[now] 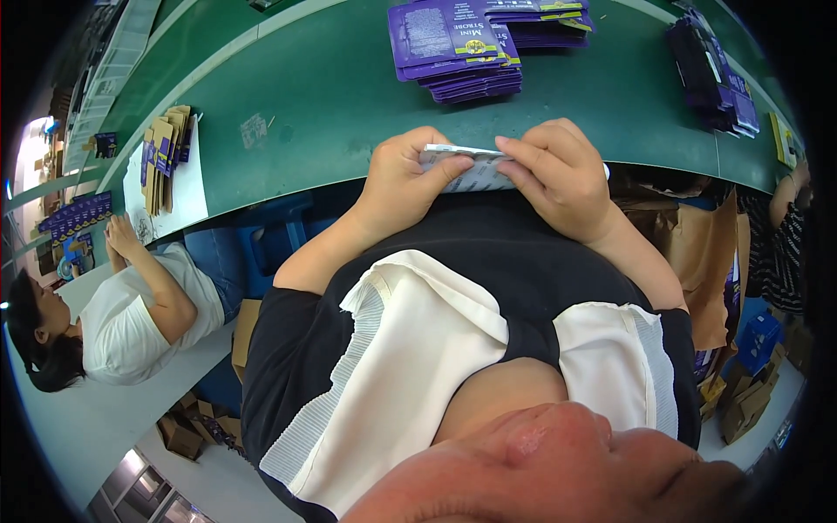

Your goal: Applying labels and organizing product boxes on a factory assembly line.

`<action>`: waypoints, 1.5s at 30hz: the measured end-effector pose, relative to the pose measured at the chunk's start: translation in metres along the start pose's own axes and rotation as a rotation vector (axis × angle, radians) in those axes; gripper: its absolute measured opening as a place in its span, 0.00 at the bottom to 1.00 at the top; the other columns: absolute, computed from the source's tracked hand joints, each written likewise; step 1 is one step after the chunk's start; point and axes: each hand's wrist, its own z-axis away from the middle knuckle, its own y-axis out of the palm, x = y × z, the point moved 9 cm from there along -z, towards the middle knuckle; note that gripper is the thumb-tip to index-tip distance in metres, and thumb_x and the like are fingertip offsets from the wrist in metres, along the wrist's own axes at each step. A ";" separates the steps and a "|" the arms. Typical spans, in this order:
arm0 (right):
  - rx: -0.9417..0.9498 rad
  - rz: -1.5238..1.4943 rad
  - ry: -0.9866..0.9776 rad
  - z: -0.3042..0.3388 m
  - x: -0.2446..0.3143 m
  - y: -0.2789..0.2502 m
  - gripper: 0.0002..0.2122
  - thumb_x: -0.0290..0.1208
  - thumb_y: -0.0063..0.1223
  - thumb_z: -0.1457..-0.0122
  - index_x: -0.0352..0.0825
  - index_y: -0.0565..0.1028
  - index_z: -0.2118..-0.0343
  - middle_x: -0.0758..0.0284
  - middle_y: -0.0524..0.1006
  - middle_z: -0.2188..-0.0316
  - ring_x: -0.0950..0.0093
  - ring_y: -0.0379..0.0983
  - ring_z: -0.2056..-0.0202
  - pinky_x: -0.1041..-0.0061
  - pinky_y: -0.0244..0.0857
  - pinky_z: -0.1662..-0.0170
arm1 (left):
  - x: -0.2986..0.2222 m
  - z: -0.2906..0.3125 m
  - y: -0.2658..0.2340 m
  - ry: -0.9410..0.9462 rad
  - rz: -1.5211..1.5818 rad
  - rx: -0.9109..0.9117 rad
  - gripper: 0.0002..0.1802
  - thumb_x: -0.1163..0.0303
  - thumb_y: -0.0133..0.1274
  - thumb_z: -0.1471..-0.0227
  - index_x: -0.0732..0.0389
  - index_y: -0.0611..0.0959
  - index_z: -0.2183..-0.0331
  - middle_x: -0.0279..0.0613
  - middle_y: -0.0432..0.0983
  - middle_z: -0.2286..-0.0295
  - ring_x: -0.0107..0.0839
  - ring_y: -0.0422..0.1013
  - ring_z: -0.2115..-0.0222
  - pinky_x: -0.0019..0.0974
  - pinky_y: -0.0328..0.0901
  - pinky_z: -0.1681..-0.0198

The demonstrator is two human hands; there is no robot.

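Observation:
Just over the near edge of the green table, both my hands grip a thin whitish sheet (482, 179) with grey print on its face. My left hand (403, 179) pinches its left end, thumb in front and fingers curled behind. At the other end, the thumb and index finger of my right hand (562, 170) close on the sheet's upper right part. The fingers hide both ends, so I cannot tell whether it is folded or a flat packet. Beyond my hands lies a stack of purple printed cards (453, 48) with yellow bands.
More purple packages (715, 78) are piled at the right of the table (323, 96). Flat brown and purple cartons (163, 161) lie on a white sheet (193, 187) at left, near a seated co-worker (139, 305). A brown paper bag (697, 261) stands right of me; another person's arm (785, 196) shows beyond.

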 end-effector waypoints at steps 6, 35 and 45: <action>-0.065 0.270 -0.224 0.003 0.020 -0.007 0.14 0.22 0.65 0.53 0.35 0.80 0.60 0.71 0.75 0.67 0.73 0.66 0.71 0.77 0.63 0.66 | 0.004 0.002 -0.001 -0.027 0.052 -0.025 0.06 0.70 0.62 0.47 0.62 0.82 0.72 0.36 0.77 0.78 0.22 0.66 0.80 0.25 0.62 0.76; -0.033 0.025 0.131 0.005 -0.025 -0.021 0.11 0.23 0.66 0.54 0.34 0.82 0.65 0.71 0.76 0.69 0.74 0.67 0.71 0.77 0.62 0.66 | 0.024 0.001 -0.017 -0.067 0.192 -0.016 0.08 0.72 0.60 0.46 0.61 0.77 0.74 0.34 0.74 0.78 0.21 0.65 0.79 0.24 0.62 0.73; -0.076 0.103 0.094 0.010 -0.025 -0.029 0.15 0.24 0.67 0.55 0.35 0.82 0.61 0.69 0.76 0.68 0.73 0.67 0.69 0.75 0.63 0.64 | 0.026 0.005 -0.026 -0.124 0.267 -0.068 0.06 0.72 0.59 0.45 0.61 0.77 0.71 0.36 0.74 0.77 0.21 0.66 0.78 0.23 0.63 0.72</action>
